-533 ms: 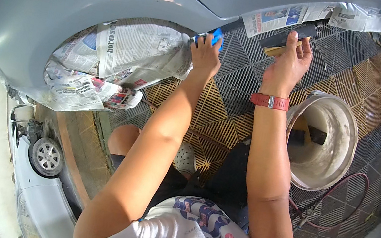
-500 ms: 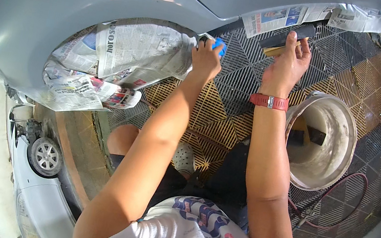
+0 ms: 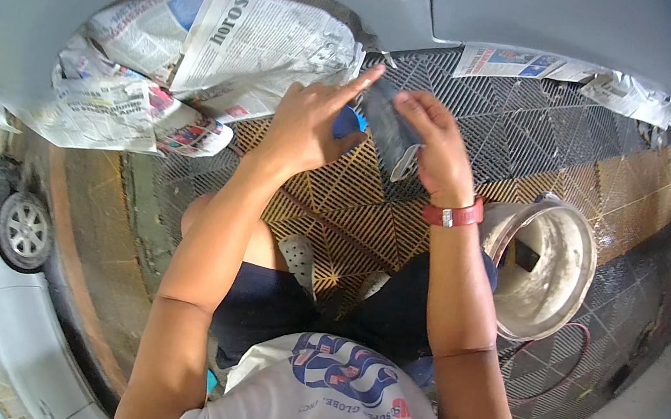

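A limp, dark grey sheet of abrasive paper, curling pale at its lower edge, is pinched by the right hand, while the left hand grips a blue block.

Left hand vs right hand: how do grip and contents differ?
The left hand wraps around a small blue block, index finger stretched forward; the right hand pinches a grey sheet that hangs bent. The right wrist wears a red watch; the left wrist is bare. Both hover above the grid floor, near the newspaper.
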{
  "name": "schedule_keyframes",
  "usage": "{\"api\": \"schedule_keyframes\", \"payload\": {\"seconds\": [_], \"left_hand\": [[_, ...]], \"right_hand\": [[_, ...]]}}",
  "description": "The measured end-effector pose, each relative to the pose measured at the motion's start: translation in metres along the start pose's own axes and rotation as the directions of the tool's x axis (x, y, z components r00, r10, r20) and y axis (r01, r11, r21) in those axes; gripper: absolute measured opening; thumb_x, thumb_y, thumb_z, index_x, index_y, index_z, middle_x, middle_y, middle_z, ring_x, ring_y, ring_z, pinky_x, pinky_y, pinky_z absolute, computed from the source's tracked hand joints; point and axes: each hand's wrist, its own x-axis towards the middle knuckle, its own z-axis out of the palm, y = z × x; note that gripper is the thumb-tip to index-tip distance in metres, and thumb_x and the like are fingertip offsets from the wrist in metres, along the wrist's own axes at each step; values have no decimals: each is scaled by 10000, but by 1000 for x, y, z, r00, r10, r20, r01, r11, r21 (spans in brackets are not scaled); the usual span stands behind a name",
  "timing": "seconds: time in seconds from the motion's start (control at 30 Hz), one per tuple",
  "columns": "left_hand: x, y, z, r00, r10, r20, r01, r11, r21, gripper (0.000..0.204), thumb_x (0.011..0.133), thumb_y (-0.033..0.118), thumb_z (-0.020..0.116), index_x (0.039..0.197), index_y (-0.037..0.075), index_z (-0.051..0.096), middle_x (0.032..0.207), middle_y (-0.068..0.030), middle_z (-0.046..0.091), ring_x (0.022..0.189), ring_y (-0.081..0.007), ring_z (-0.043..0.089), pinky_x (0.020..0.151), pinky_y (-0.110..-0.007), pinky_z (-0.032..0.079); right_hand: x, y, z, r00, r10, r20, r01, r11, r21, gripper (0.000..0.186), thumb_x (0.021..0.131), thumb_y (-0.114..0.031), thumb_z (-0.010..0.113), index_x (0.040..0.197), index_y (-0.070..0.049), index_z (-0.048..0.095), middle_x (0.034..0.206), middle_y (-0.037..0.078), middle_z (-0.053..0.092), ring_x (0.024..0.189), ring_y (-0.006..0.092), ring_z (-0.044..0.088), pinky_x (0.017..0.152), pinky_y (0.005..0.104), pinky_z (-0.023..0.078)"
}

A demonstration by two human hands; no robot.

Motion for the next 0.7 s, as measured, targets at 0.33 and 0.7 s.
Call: {"api": "schedule_keyframes", "payload": {"seconds": [0.33,0.7], "left_hand": [[6,-50,30,953,-144,266,268,806,-527,747,751,271,898,1441,135,646,1136,-191,795,1056,-347,768,925,-435,581],[10,-55,23,808,-22,589,153,973,-174,849,793,615,848,1388,35,670,1257,-255,756,1199,-394,725,1043,-480,575]], "right_hand": [[4,5,-3,897,-278,344,330,939,-102,539,1012,-502,719,1258,-32,619,1299,139,709,1145,239,693,986,392,582],[-10,54,40,898,-406,-171,272,817,-509,491,904,-120,890,1230,-27,534,1254,129,727,1122,182,710,938,333,596]]}}
